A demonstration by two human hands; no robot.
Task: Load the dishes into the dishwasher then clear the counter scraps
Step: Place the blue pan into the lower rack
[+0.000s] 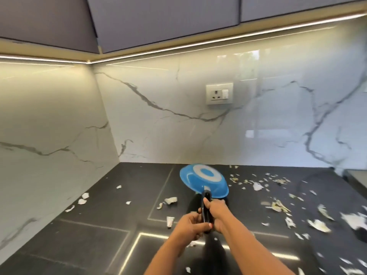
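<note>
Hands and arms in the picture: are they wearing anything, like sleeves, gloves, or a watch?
Nothing is worn on what shows. The left hand and the right hand are bare, with no gloves. No rings, watch or bracelet can be seen. Both forearms are bare too, right down to the bottom edge of the picture, so no sleeves show. One fingernail on the left hand looks pale.

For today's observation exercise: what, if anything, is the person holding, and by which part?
A blue frying pan, turned underside up, is held by its black handle; both the right hand and the left hand grip that handle.
</note>
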